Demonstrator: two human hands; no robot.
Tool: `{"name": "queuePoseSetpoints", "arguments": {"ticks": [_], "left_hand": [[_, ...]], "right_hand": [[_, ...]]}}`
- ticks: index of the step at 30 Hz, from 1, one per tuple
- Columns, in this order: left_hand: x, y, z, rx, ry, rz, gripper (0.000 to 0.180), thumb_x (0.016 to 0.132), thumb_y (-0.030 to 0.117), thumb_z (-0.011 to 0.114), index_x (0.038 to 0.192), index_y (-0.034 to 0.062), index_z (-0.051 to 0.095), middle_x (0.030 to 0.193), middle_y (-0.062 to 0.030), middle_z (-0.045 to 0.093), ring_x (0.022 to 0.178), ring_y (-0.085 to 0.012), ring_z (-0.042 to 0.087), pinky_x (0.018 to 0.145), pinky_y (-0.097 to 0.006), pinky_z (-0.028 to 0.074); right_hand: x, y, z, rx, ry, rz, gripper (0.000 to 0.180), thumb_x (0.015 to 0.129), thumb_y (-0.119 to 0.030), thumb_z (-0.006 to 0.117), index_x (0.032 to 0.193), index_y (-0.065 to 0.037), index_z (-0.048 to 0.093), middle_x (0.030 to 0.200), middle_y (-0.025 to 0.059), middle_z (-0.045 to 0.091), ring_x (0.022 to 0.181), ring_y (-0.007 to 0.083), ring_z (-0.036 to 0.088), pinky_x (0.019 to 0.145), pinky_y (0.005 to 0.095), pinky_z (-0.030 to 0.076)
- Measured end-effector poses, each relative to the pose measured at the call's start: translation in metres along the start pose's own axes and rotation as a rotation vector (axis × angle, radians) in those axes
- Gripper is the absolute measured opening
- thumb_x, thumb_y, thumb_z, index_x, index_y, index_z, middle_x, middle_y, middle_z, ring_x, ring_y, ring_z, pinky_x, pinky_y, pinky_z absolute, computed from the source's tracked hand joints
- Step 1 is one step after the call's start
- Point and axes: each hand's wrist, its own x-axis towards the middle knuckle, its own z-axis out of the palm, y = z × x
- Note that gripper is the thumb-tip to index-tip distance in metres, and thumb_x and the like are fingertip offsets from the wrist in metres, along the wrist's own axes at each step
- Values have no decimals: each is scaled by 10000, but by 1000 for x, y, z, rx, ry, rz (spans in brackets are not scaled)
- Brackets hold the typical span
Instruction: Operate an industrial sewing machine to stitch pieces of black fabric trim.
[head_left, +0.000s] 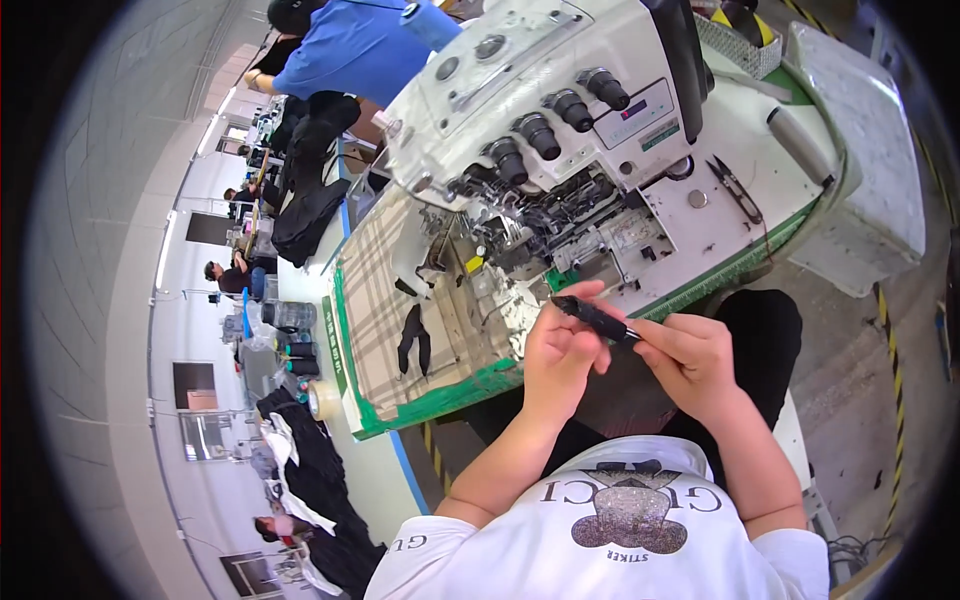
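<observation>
Head view: black pen-like tool slung between both hands.
My left grip pinches its upper-left end, my right grip closes on the lower-right; axis slants down-right.

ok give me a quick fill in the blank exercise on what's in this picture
1. Both hands, the left hand and the right hand, hold a small ____ strip of fabric.
2. The big machine on the table is a ____ machine.
3. The knobs on its front are ____ in colour.
4. The small thread snips lie on the machine's ____ side.

Missing words: black; sewing; black; right
</observation>
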Motion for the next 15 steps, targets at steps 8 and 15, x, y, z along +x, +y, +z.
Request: {"name": "queuePoseSetpoints", "arguments": {"ticks": [8, 15], "left_hand": [[-30, -2, -1, 176, 146, 75, 352, 938, 283, 667, 1168, 23, 605, 774, 65, 531, 627, 0, 444, 548, -148, 347], [-47, -13, -16, 81, 151, 17, 346, 944, 206, 660, 1225, 10, 612, 908, 38, 635, 742, -13, 536, 644, -161, 423]], "right_hand": [[-38, -16, 45, 278, 161, 244, 158, 874, -38, 649, 1018, -9, 705, 717, 41, 549, 640, 142, 531, 533, 260, 388], [-46, -26, 50, 1538, -23, 926, 275, 945, -132, 601, 1221, -139, 592, 639, -49, 397, 479, 31, 315, 426, 186, 235]]}}
